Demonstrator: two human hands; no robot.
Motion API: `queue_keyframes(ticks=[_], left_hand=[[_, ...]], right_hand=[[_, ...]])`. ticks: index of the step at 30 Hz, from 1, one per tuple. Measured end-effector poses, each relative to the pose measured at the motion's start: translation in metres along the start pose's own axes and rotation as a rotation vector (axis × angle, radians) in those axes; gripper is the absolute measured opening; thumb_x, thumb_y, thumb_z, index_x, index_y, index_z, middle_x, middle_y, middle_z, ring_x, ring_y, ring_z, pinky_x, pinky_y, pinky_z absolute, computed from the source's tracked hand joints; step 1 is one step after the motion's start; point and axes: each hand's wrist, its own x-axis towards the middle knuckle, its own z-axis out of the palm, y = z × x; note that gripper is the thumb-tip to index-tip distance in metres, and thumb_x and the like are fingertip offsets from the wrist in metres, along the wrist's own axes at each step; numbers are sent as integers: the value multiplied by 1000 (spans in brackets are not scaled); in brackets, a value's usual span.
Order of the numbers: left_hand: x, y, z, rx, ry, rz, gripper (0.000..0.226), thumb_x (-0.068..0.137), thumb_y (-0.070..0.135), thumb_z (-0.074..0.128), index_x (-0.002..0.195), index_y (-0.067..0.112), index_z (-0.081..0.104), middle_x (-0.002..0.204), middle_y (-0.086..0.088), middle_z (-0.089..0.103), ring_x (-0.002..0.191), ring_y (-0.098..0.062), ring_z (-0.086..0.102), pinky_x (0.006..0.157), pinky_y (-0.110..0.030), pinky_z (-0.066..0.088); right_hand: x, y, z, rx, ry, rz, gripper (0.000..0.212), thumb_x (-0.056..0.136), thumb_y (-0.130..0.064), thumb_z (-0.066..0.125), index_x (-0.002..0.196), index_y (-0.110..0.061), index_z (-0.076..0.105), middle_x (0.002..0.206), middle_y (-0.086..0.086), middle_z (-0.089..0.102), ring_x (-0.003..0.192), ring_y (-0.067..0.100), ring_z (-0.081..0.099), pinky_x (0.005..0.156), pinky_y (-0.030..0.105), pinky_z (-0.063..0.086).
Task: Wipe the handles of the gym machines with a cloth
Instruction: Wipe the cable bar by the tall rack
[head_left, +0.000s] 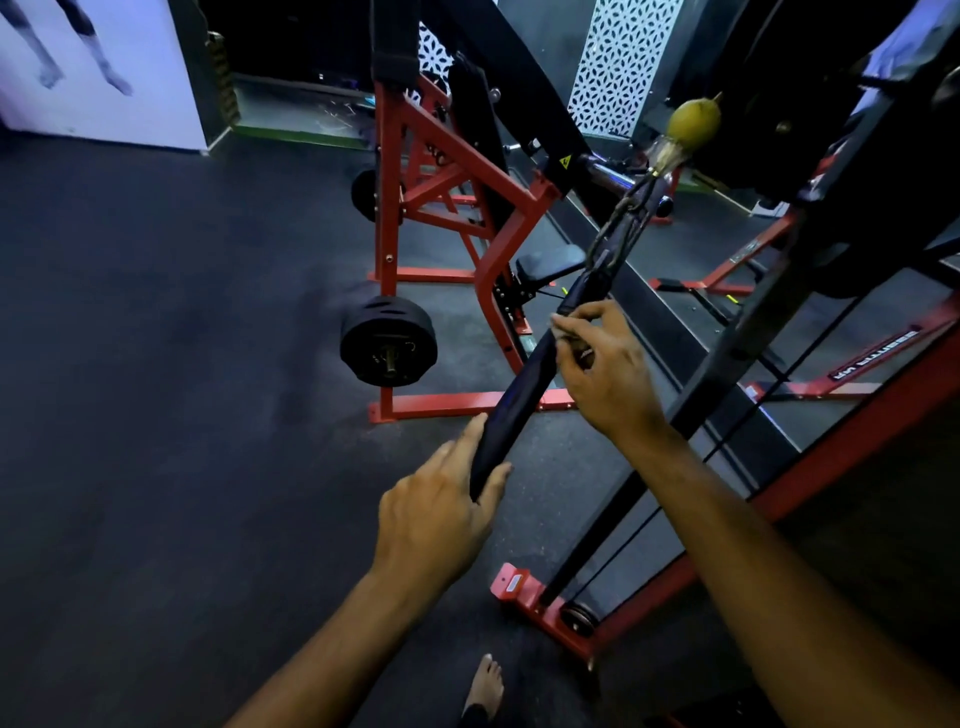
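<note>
A long black bar handle (524, 379) hangs slanted from a chain (631, 208) on the cable machine. My left hand (436, 514) holds the bar's lower end between thumb and fingers. My right hand (605, 364) is curled round the bar higher up, and a small dark thing shows in its palm; I cannot tell whether it is the cloth. No cloth is plainly visible.
A red-framed plate machine (441, 249) with a black weight plate (388, 340) stands just beyond the bar. The cable machine's red base (550, 603) and black uprights (737, 343) run along the right. A mirror lines the far right wall. My bare foot (485, 686) is on the dark rubber floor.
</note>
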Motion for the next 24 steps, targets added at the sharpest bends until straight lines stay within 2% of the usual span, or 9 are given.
queue_keyframes(ticks=[2, 5, 8, 11, 14, 17, 21, 22, 24], left_hand=[[3, 4, -3, -72, -80, -41, 59, 100, 62, 42, 155, 41, 34, 113, 14, 63, 97, -18, 68, 70, -32, 45], [7, 7, -10, -146, -130, -43, 48, 101, 61, 44, 147, 50, 35, 95, 17, 60, 89, -18, 68, 73, -36, 53], [10, 4, -12, -163, -171, -61, 47, 100, 62, 44, 145, 52, 37, 86, 15, 61, 77, -13, 65, 69, -36, 53], [16, 3, -18, -97, -227, -62, 43, 101, 62, 42, 143, 51, 38, 85, 13, 62, 74, -11, 62, 64, -34, 46], [24, 8, -23, -46, -356, -53, 31, 105, 54, 40, 133, 42, 39, 83, 9, 59, 73, -15, 59, 64, -37, 41], [24, 17, -22, -99, -385, -71, 18, 104, 47, 44, 118, 37, 37, 86, 7, 58, 74, -17, 60, 60, -37, 41], [22, 21, -23, -40, -364, -88, 39, 92, 46, 65, 112, 38, 32, 91, 8, 56, 79, -19, 63, 61, -35, 43], [24, 22, -21, -37, -385, -91, 42, 92, 47, 68, 112, 38, 32, 94, 7, 56, 81, -21, 64, 63, -35, 45], [28, 22, -19, -57, -416, -101, 41, 93, 44, 69, 111, 36, 33, 97, 4, 58, 79, -18, 64, 60, -33, 45]], right_hand=[[-3, 1, 0, -7, 7, 5, 33, 98, -10, 63, 129, 1, 64, 122, 12, 55, 103, 7, 53, 96, 2, 41], [-2, 11, -8, -127, 32, -14, 30, 96, -12, 63, 125, -5, 67, 119, 8, 64, 106, 18, 53, 95, 3, 34], [1, 22, -15, -195, 61, -4, 31, 92, -9, 69, 122, -8, 68, 114, 7, 68, 104, 20, 54, 92, 15, 41], [1, 18, -10, -89, 93, 38, 28, 93, -8, 67, 122, -6, 68, 117, 8, 65, 104, 15, 60, 90, 25, 56], [1, 3, -3, 76, 162, 147, 23, 95, -2, 64, 117, -5, 70, 115, 7, 63, 100, 7, 60, 90, 13, 53], [-7, -11, 1, 118, 102, 105, 20, 94, -1, 63, 111, -6, 71, 114, 5, 64, 99, 7, 62, 91, 9, 50], [-14, -7, -10, 8, -68, -116, 23, 94, -6, 62, 115, -7, 70, 114, 6, 63, 99, 13, 61, 91, 21, 54], [-10, 0, -14, -31, -75, -134, 23, 94, -6, 61, 115, -7, 69, 114, 6, 63, 98, 15, 61, 90, 24, 56], [3, 9, -16, -30, -9, -39, 20, 95, -4, 61, 112, -6, 70, 113, 7, 62, 96, 16, 63, 87, 29, 59]])
